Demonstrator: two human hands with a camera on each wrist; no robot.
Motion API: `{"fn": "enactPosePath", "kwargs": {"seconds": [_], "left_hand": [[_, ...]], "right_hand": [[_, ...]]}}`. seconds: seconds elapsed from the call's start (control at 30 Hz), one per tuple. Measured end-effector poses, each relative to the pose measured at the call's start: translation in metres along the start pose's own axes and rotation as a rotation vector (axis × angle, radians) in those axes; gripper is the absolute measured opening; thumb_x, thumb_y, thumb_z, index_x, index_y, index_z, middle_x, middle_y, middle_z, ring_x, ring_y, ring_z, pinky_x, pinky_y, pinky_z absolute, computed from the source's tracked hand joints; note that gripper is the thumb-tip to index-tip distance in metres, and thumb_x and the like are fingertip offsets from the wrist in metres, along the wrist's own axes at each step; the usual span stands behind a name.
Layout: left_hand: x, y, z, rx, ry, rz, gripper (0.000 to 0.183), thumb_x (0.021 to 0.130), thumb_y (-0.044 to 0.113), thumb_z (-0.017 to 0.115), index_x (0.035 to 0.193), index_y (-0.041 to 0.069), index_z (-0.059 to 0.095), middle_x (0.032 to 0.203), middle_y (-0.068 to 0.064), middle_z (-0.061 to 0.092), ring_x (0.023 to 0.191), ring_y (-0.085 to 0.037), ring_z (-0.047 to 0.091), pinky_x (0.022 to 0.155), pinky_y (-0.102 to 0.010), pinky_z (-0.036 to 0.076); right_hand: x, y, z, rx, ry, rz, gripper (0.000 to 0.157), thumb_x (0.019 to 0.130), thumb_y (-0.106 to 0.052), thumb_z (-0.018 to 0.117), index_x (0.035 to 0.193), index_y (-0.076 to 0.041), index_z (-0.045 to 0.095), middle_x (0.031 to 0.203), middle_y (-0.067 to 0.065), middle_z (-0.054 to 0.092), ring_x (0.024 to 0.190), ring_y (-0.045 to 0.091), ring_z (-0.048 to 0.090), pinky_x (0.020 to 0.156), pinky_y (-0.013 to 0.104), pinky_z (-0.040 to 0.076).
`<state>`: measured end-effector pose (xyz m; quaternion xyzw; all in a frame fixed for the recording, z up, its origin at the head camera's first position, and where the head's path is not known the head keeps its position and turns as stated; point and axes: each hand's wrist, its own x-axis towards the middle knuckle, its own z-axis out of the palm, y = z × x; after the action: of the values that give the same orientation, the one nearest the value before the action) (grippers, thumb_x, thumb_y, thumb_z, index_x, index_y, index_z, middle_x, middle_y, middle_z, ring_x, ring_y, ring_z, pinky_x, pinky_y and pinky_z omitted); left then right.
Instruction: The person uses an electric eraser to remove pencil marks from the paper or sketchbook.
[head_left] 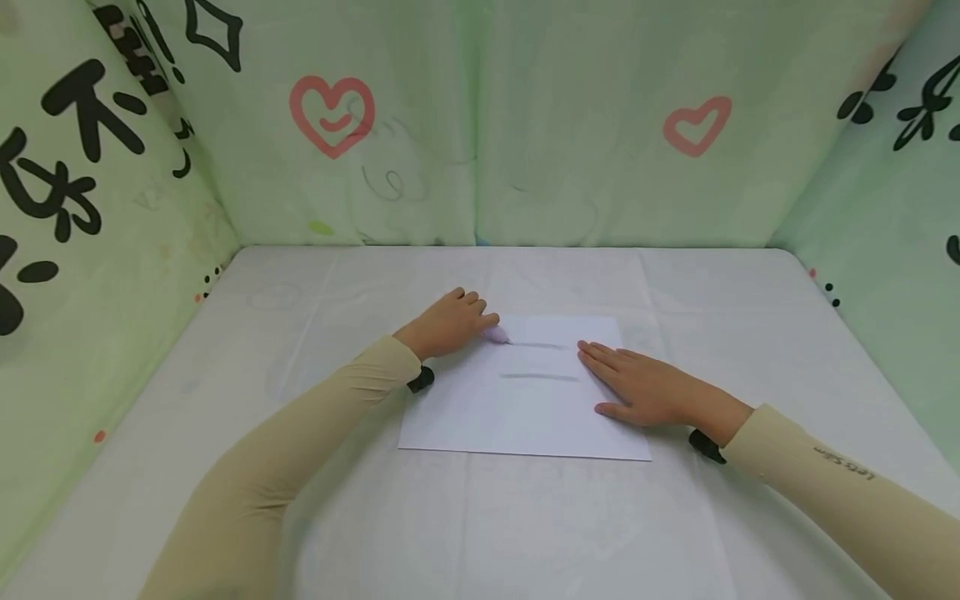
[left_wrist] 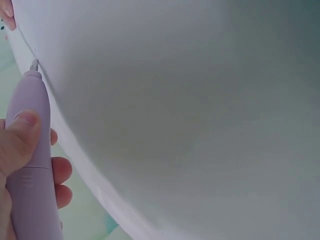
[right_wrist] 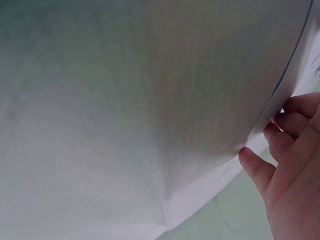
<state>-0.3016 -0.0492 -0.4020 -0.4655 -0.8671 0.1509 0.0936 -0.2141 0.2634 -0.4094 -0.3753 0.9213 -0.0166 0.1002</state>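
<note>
My left hand [head_left: 448, 323] grips a thick lavender pen-shaped tool [left_wrist: 31, 102] with a seam round its barrel. The thumb lies along one side and fingertips curl round the other. Its narrow grey tip meets the white sheet of paper [head_left: 465, 417] at the left end of the upper grey line [head_left: 538, 345]. A second grey line [head_left: 540, 377] runs below it, roughly parallel. Flat on the sheet's right side rests my right hand [head_left: 641, 385], fingers extended and thumb spread. In the right wrist view, those fingertips [right_wrist: 244, 151] touch near the paper's edge.
Under the paper spreads a white cloth-covered table [head_left: 525, 533] with fold creases. Pale green printed curtains [head_left: 525, 167] with hearts and black lettering enclose the back and both sides. Dark wrist cameras [head_left: 422, 380] sit below both beige sleeves [head_left: 262, 475].
</note>
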Motion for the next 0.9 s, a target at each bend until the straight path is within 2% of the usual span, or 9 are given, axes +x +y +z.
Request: {"fn": "enactPosePath", "kwargs": {"seconds": [0.53, 0.9], "left_hand": [[0.0004, -0.0014, 0.0019, 0.015, -0.003, -0.008, 0.018, 0.097, 0.015, 0.049, 0.114, 0.017, 0.056, 0.101, -0.006, 0.064, 0.092, -0.022, 0.056, 0.085, -0.035, 0.044], [0.0004, -0.0002, 0.0005, 0.008, 0.018, 0.010, 0.018, 0.097, 0.015, 0.051, 0.113, 0.017, 0.056, 0.100, -0.006, 0.065, 0.091, -0.021, 0.056, 0.083, -0.034, 0.044]], "right_hand": [[-0.0006, -0.0022, -0.0031, 0.014, -0.009, 0.004, 0.071, 0.095, -0.037, 0.050, 0.146, 0.003, 0.023, 0.155, 0.018, 0.021, 0.142, 0.034, 0.024, 0.111, 0.050, 0.026], [-0.0011, -0.0014, -0.0023, 0.014, 0.005, -0.002, 0.071, 0.095, -0.039, 0.050, 0.146, 0.002, 0.023, 0.155, 0.017, 0.021, 0.142, 0.034, 0.024, 0.111, 0.050, 0.027]]}}
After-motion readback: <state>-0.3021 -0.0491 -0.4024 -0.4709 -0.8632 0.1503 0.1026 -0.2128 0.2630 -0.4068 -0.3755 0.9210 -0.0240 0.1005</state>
